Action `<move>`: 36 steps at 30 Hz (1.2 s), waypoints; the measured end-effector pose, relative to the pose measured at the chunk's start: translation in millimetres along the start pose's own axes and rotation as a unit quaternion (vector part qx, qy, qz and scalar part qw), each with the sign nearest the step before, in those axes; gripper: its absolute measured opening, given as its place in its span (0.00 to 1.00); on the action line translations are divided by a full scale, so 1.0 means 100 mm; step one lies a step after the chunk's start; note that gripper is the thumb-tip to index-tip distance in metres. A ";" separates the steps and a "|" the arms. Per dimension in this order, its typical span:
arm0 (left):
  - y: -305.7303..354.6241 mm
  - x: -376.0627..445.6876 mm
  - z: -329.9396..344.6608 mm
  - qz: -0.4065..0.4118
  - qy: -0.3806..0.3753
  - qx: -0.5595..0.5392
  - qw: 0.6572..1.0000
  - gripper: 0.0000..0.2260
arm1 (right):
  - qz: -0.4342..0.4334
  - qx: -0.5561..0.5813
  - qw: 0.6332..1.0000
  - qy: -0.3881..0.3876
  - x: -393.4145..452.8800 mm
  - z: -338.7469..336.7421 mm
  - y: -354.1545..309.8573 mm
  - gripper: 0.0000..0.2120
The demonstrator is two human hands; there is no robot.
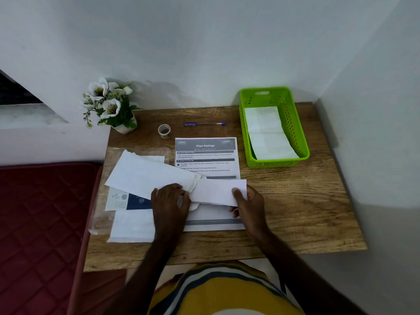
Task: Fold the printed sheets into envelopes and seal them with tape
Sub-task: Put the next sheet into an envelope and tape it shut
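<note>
Printed sheet (205, 155) headed "Wipe Railings"; right hand (247, 203) pinches folded paper (216, 192).

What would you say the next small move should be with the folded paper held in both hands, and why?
Probably press the folded sheet flat and crease it. The right hand pinches its right end and the left hand holds its left end, above the printed sheet; the tape roll sits untouched further back.

Item count, desk surface
One green basket (297, 142), one pen (204, 124), one tape roll (164, 130), one flower pot (123, 127), two hands; loose-paper count indeterminate where sheets overlap.
</note>
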State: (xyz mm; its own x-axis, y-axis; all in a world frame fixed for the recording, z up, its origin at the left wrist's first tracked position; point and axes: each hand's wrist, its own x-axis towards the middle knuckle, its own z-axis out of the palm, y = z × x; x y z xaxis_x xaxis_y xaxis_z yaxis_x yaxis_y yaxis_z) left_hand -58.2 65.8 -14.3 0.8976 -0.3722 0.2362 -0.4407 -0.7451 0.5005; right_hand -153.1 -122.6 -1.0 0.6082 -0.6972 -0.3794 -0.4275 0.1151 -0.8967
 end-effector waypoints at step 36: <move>0.17 -0.02 0.12 0.026 0.007 -0.045 0.999 0.07 | 0.025 -0.153 0.974 -0.164 0.13 0.59 -0.18 0.11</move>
State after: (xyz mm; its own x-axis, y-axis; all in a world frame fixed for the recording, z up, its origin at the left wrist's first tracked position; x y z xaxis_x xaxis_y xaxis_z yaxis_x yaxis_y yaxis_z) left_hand -68.0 47.1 -15.9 0.8736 -0.4016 0.2750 -0.4851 -0.6720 0.5595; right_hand -97.6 -91.9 -3.8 0.7407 -0.4276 -0.5182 -0.6111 -0.1086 -0.7840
